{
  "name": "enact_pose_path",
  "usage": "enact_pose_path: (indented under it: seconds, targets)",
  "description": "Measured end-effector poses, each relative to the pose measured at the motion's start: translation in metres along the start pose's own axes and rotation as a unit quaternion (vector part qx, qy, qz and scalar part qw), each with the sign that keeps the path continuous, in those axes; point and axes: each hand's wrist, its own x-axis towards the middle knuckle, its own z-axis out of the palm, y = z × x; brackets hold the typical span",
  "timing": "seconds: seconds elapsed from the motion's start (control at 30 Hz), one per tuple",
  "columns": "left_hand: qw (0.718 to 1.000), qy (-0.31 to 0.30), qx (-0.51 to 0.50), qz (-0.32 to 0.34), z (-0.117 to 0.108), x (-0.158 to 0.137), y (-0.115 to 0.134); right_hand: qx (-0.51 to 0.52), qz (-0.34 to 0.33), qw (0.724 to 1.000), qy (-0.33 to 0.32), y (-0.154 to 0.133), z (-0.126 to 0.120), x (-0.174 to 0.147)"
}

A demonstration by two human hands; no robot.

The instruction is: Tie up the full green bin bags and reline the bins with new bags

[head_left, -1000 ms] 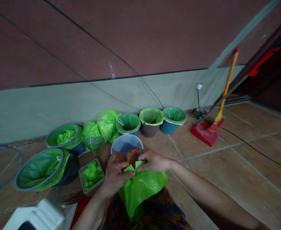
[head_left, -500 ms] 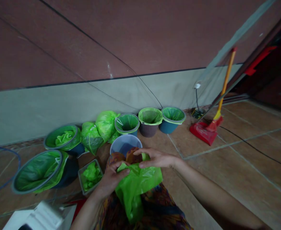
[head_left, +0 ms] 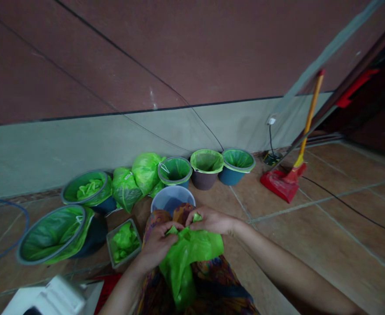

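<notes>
"Bag (head_left: 179,262), green: how does it lie from the hands?"

"Between them and toward the body, draped over the lap (head_left: 213,280). Its long axis runs from the fingers down the near side; a broad part spreads beneath the right hand (head_left: 208,220). The left hand (head_left: 159,245) is nearer the hanging end."

"And the state of each hand?"

"Both pinch the upper edge, thumb against fingers, close together. Fingertips are partly hidden, so the layers held cannot be counted."

"Which containers, with what inside?"

"Left of the left hand, a tray (head_left: 111,250) of crumpled plastic (head_left: 125,240); farther left, two lined bins (head_left: 95,238), the far one holding similar plastic. Beyond the hands, a tub (head_left: 171,194), partly behind the knees (head_left: 183,213); past it, three lined bins (head_left: 204,180)."
</notes>
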Motion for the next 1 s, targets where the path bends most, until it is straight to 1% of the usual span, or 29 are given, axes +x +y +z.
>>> enact_pose_path:
  seconds: [0.07,0.17,0.23,0.33,0.47,0.57,0.67,0.73,0.8,0.87,0.93,1.0]
  targets:
    - [1.0,0.001,0.001,0.005,0.002,0.001,0.002,-0.004,-0.022,1.0,0.007,-0.002,0.0,-0.001]
    - [0.999,0.011,0.029,0.015,0.005,0.003,0.003,-0.012,-0.046,0.999,0.01,-0.007,0.0,-0.003]
    - [0.999,0.021,0.042,0.023,0.007,0.004,0.003,-0.017,-0.037,0.999,0.014,-0.008,0.001,-0.003]
    - [0.999,0.026,0.031,0.031,0.009,0.006,0.002,-0.022,-0.016,0.999,0.018,-0.007,0.002,-0.003]
    - [0.999,0.018,0.016,0.033,0.01,0.007,-0.003,-0.011,-0.033,0.999,0.025,-0.003,0.006,-0.001]
    - [0.999,0.014,-0.02,0.047,0.011,0.008,-0.009,0.031,-0.045,0.998,0.034,-0.002,0.012,-0.001]
    - [0.993,0.019,-0.108,0.043,0.013,0.007,-0.015,0.12,-0.053,0.991,0.04,0.001,0.02,-0.002]
    - [0.986,0.02,-0.163,0.035,0.014,0.006,-0.019,0.178,-0.044,0.981,0.059,0.004,0.025,-0.003]
    - [0.983,0.025,-0.182,0.03,0.015,0.005,-0.021,0.202,-0.03,0.976,0.082,0.007,0.028,-0.003]
    - [0.985,0.037,-0.165,0.028,0.014,0.005,-0.021,0.182,-0.027,0.979,0.091,0.007,0.027,-0.003]
    - [0.99,0.047,-0.135,0.022,0.012,0.005,-0.02,0.146,-0.042,0.984,0.093,0.005,0.024,-0.003]
    - [0.993,0.042,-0.107,0.017,0.009,0.005,-0.017,0.125,-0.064,0.986,0.093,0.001,0.019,-0.004]
